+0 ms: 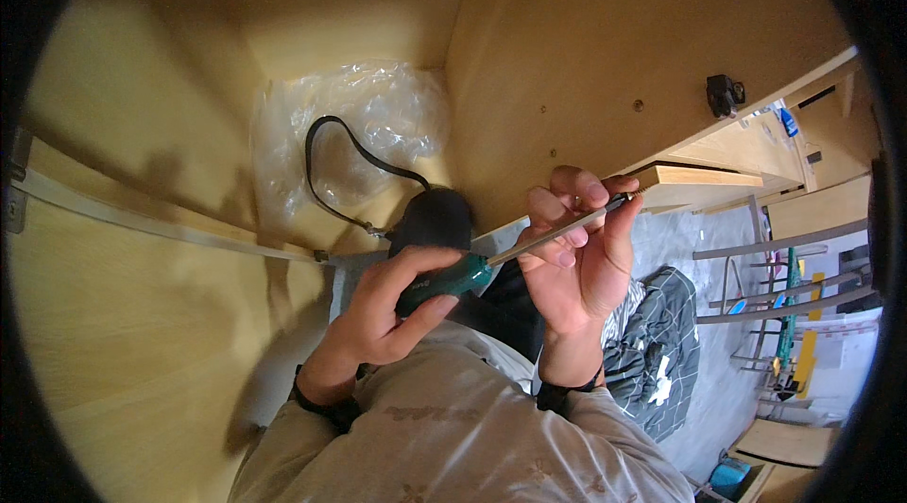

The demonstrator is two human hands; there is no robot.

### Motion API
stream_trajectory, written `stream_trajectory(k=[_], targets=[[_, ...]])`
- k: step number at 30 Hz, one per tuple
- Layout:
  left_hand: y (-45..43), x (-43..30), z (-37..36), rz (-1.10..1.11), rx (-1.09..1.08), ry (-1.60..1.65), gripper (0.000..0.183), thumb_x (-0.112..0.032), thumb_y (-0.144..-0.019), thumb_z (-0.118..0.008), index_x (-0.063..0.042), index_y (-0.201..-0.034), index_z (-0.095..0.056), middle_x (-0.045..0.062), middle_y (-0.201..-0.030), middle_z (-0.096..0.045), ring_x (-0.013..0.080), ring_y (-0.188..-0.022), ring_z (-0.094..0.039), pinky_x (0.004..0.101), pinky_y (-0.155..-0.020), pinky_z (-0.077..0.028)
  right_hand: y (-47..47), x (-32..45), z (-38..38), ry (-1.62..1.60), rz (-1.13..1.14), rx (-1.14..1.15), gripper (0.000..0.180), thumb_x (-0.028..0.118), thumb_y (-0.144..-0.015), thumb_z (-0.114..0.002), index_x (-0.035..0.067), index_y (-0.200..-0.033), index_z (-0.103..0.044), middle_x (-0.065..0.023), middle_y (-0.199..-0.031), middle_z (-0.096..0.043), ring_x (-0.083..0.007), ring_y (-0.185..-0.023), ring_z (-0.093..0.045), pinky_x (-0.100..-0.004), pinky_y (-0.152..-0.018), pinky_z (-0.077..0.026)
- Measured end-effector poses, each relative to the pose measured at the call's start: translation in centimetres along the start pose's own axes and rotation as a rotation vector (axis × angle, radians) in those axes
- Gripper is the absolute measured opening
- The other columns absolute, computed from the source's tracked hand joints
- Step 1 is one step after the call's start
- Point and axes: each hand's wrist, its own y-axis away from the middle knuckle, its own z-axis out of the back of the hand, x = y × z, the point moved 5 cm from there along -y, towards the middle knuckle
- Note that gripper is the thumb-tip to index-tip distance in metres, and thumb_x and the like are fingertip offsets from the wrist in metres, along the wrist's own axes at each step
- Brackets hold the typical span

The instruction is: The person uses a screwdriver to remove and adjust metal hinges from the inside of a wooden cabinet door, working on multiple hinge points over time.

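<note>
My left hand (382, 315) is closed around the green handle of a screwdriver (476, 274). The metal shaft slants up and to the right, across the palm side of my right hand (577, 262). At the shaft's tip, the thumb and fingertips of that hand pinch a small screw (638, 195); its head meets the blade. Behind the handle is a black object with a looped strap (432, 216), partly hidden by my left hand. Both hands are in front of a wooden cabinet panel (581, 57) that has several small holes.
Crumpled clear plastic wrap (354, 134) lies in the cabinet's inner corner. A black fitting (724, 95) is fixed near the panel's edge. At left stands a wooden door panel (142, 333) with a hinge (14, 205). Dark checked fabric (659, 347) rests on the grey floor (723, 375), near metal racks (786, 290).
</note>
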Motion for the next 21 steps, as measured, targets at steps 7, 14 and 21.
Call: stream_trajectory(k=[7,14,21], targets=[[-0.4,0.4,-0.1,0.092,0.029,0.132,0.030,-0.011,-0.084,-0.058,0.001,-0.111,-0.051,0.013,-0.096,-0.059,0.0200,-0.083,-0.060,0.0278,-0.075,-0.045,-0.2,0.5,0.2,0.116,0.079,-0.057,0.019,0.026,-0.092,-0.050,0.017,-0.106,-0.058,0.0056,-0.092,-0.054,-0.0085,-0.069,-0.036,-0.0187,-0.055,-0.038],[-0.7,1.1,-0.5,0.253,0.122,0.419,0.030,-0.012,-0.087,-0.056,0.001,-0.113,-0.049,0.007,-0.090,-0.058,0.0099,-0.075,-0.053,0.0227,-0.069,-0.042,-0.1,0.9,0.5,0.112,0.067,-0.050,0.021,0.026,-0.093,-0.049,0.015,-0.108,-0.058,0.0055,-0.095,-0.056,-0.0083,-0.068,-0.036,-0.0190,-0.056,-0.041],[-0.5,1.9,-1.1,0.327,0.144,0.805,0.026,-0.013,-0.090,-0.051,0.001,-0.112,-0.048,0.006,-0.085,-0.057,0.0028,-0.058,-0.039,0.0172,-0.052,-0.030,-0.1,0.7,0.5,0.121,0.053,-0.046,0.022,0.027,-0.093,-0.048,0.014,-0.108,-0.059,0.0051,-0.096,-0.057,-0.0082,-0.068,-0.037,-0.0190,-0.056,-0.041]])
